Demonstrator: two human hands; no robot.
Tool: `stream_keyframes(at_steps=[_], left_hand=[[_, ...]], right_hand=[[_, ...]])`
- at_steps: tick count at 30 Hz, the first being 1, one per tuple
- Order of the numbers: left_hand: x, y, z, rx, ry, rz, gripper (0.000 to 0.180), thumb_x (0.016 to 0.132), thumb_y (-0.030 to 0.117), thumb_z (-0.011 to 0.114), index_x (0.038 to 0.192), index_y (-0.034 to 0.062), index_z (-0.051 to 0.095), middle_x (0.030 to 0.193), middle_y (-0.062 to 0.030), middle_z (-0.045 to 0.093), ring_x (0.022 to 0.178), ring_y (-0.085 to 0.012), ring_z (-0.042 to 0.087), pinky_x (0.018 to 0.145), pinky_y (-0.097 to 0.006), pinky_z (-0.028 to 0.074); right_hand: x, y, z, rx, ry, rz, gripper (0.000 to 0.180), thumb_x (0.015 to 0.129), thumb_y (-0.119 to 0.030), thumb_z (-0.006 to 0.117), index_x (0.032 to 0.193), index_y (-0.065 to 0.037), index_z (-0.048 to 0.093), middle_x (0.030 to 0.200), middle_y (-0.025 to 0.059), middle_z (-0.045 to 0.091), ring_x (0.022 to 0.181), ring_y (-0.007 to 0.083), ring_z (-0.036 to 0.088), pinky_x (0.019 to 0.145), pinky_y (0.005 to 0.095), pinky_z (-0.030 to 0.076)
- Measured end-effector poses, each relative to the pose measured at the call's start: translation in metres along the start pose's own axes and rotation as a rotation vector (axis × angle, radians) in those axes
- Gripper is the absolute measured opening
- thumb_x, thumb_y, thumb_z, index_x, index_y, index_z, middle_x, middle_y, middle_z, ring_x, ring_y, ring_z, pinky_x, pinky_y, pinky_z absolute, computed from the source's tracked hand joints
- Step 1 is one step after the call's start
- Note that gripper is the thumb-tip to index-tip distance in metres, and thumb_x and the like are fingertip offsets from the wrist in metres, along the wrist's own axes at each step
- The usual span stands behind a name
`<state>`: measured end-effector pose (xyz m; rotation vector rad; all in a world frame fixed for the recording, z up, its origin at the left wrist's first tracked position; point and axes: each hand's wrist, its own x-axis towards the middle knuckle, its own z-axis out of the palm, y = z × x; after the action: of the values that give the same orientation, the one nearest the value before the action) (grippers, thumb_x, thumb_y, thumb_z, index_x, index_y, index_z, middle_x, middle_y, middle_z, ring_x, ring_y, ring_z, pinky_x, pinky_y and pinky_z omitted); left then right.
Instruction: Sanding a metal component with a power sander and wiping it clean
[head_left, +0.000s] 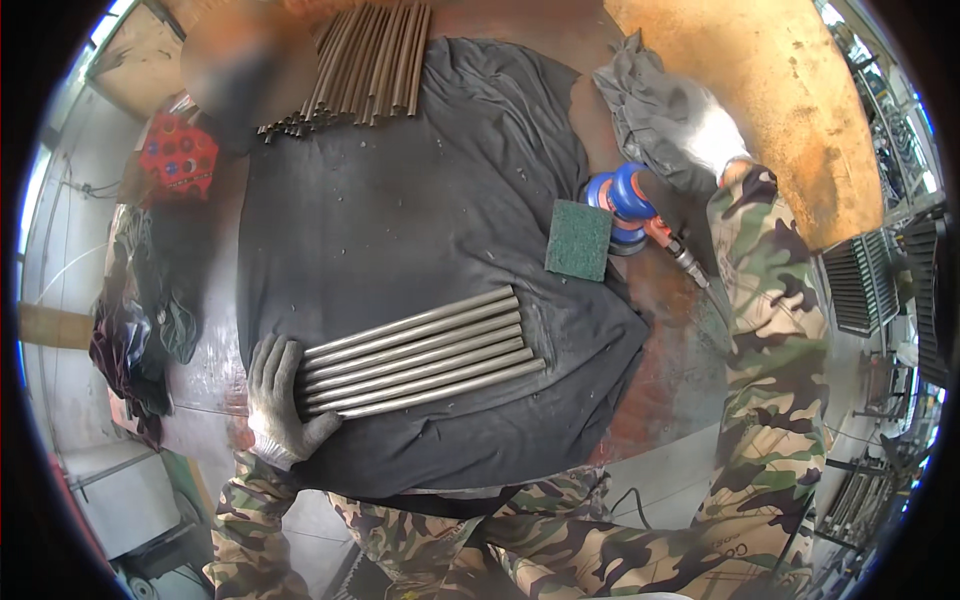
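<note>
Several shiny metal tubes [420,350] lie side by side in a slanting row on a dark grey cloth [380,220]. My left hand [280,400], in a grey and white work glove, is closed about their left ends, fingers along the ends and thumb against the nearest tube. At the far right, my right hand [715,140], in a white glove, has hold of a crumpled grey rag [645,105]; the rag hides its fingers. Near that hand lies a blue and orange air sander [632,205]. Beside the sander is a square green scouring pad [579,240].
A pile of darker, brownish tubes [370,65] sits at the table's far edge. To its left is a blurred person [245,70]. A red perforated piece [178,158] and plastic bags [140,310] lie at left. Tan board [790,110] covers the far right.
</note>
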<state>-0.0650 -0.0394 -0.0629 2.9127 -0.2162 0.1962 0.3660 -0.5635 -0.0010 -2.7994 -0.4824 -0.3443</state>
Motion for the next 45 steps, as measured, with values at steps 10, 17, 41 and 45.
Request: stream_keyframes(at_steps=[10, 17, 41, 45], left_hand=[[-0.002, 0.002, 0.001, -0.030, 0.012, -0.004, 0.104, 0.079, 0.060, 0.082, 0.153, -0.0040, 0.046, 0.153, -0.0311, 0.050, 0.144, -0.0566, 0.044, 0.121, -0.065, 0.034], [0.000, -0.002, 0.003, -0.046, 0.094, 0.067, 0.099, 0.078, 0.052, 0.085, 0.150, -0.0065, 0.050, 0.149, -0.0307, 0.054, 0.141, -0.0544, 0.048, 0.120, -0.064, 0.037], [0.008, -0.005, 0.017, -0.528, 0.388, 0.049, 0.067, 0.100, 0.028, 0.060, 0.157, -0.0037, 0.044, 0.143, -0.0296, 0.060, 0.131, -0.0477, 0.060, 0.111, -0.048, 0.049], [0.014, 0.000, 0.012, -0.132, 0.250, 0.064, 0.073, 0.096, 0.033, 0.066, 0.154, -0.0070, 0.045, 0.148, -0.0327, 0.056, 0.136, -0.0521, 0.053, 0.116, -0.056, 0.042]], right_hand=[[0.025, 0.076, 0.058, -0.171, 0.053, -0.253, 0.023, 0.088, -0.019, 0.071, 0.108, -0.010, 0.080, 0.097, 0.0149, 0.079, 0.088, 0.0323, 0.075, 0.081, 0.0420, 0.060], [-0.004, -0.033, -0.095, 0.237, 0.366, -0.009, 0.046, 0.084, -0.033, 0.083, 0.117, -0.001, 0.079, 0.107, 0.0165, 0.082, 0.100, 0.0261, 0.078, 0.088, 0.0350, 0.058], [-0.224, -0.423, 0.116, 0.254, -0.188, -0.643, 0.054, 0.079, -0.030, 0.077, 0.127, -0.007, 0.068, 0.141, 0.0183, 0.056, 0.140, 0.0410, 0.045, 0.121, 0.0564, 0.034], [-0.215, -0.357, 0.108, 0.342, -0.086, -0.698, 0.048, 0.072, -0.026, 0.083, 0.115, -0.011, 0.071, 0.133, 0.0125, 0.061, 0.131, 0.0366, 0.053, 0.113, 0.0541, 0.043]])
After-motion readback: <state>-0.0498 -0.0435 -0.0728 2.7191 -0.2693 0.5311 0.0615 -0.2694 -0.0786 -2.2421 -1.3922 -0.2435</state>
